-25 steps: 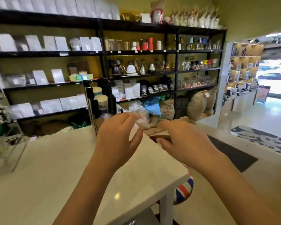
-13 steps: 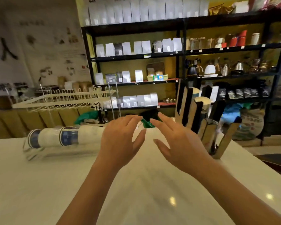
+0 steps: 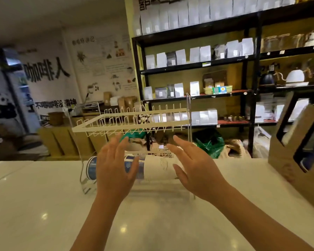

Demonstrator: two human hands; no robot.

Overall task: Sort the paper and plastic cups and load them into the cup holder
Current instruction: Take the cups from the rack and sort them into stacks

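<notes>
A long stack of paper cups [image 3: 152, 166], white with blue bands, lies on its side on the lower level of a white wire rack [image 3: 130, 122] on the white counter [image 3: 43, 205]. My left hand [image 3: 114, 169] is in front of the stack's left half, fingers spread, holding nothing. My right hand [image 3: 192, 169] hovers at the stack's right end, also open and empty. The wooden cup holder [image 3: 295, 147] with dark cut-out slots stands at the counter's right edge, with cups partly visible inside it.
Black shelves [image 3: 250, 77] with white bags, kettles and jars fill the back wall. Sacks and green bags [image 3: 208, 142] lie on the floor behind the counter. A wall with posters and cardboard boxes [image 3: 65, 140] is at the left.
The view has swung left, so the rack and cup stack now sit centred and the cup holder has shifted to the right edge. Both open hands have come close in front of the stack.
</notes>
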